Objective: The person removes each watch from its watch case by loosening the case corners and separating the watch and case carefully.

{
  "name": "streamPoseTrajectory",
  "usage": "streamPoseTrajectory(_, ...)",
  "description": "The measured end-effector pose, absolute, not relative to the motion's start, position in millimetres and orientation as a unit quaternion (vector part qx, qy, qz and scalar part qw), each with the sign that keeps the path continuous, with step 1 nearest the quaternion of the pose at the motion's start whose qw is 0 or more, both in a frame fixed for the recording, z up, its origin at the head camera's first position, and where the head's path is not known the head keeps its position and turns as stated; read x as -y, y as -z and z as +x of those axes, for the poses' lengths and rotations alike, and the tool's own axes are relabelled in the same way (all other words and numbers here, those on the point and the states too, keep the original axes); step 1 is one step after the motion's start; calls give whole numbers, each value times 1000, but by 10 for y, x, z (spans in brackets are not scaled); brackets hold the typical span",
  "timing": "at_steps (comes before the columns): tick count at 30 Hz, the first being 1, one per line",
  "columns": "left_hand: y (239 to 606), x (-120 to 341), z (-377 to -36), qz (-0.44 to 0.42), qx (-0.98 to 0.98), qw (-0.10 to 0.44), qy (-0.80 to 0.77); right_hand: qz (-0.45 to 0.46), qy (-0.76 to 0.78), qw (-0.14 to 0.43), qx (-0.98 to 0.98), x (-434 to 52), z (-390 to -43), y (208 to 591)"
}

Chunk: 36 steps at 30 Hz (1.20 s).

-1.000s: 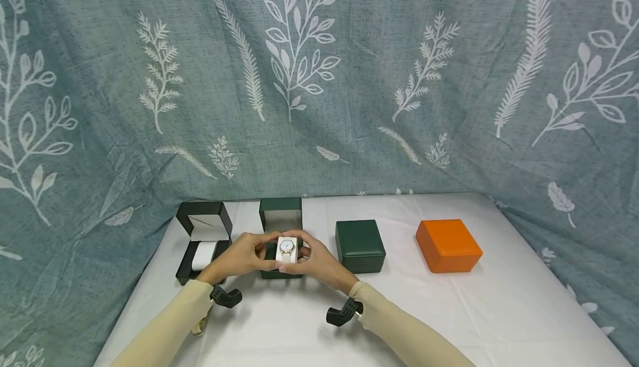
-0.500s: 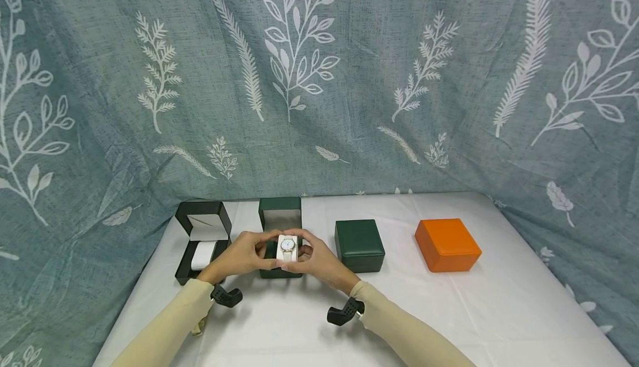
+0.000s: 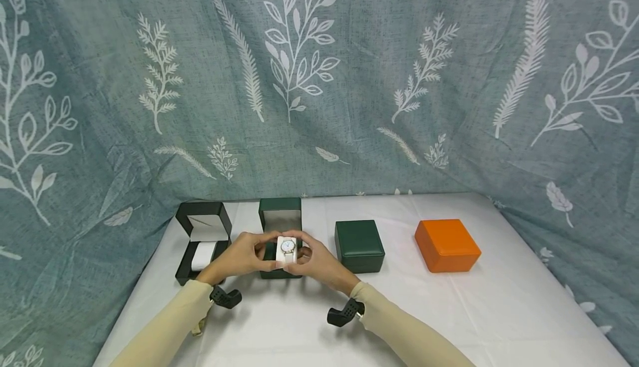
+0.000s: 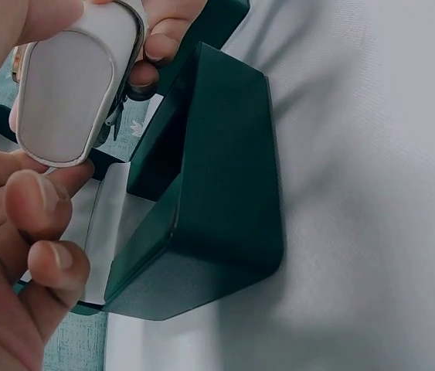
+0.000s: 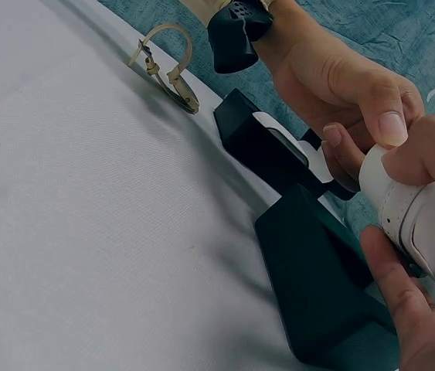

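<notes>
A wristwatch (image 3: 287,246) with a white strap and round pale dial sits wrapped on a white watch cushion (image 4: 66,97). My left hand (image 3: 243,254) pinches one side of it between thumb and fingers, and my right hand (image 3: 319,260) grips the other side. Both hands hold it above an open green watch box (image 3: 282,220), whose lid stands up behind. The hands and cushion hide most of the box's inside. In the right wrist view, the strap (image 5: 375,179) curves round the cushion beneath the thumbs.
An open black watch box (image 3: 202,212) with a white cushion (image 3: 204,255) stands at the left. To the right are a closed green box (image 3: 358,239) and a closed orange box (image 3: 446,239). A tan-strapped watch (image 5: 182,85) lies near the left forearm.
</notes>
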<state>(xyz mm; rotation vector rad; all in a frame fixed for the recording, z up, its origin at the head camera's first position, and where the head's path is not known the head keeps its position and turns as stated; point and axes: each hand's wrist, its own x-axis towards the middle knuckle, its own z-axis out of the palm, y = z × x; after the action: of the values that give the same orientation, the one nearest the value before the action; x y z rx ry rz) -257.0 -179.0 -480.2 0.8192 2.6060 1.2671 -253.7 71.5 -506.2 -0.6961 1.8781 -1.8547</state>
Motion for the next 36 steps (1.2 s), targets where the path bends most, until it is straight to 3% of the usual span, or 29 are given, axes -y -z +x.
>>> streamPoseTrajectory(36,4788,1783,-2526,266,-867,80,-413,-258,648,195,-689,-788,-2478,5033)
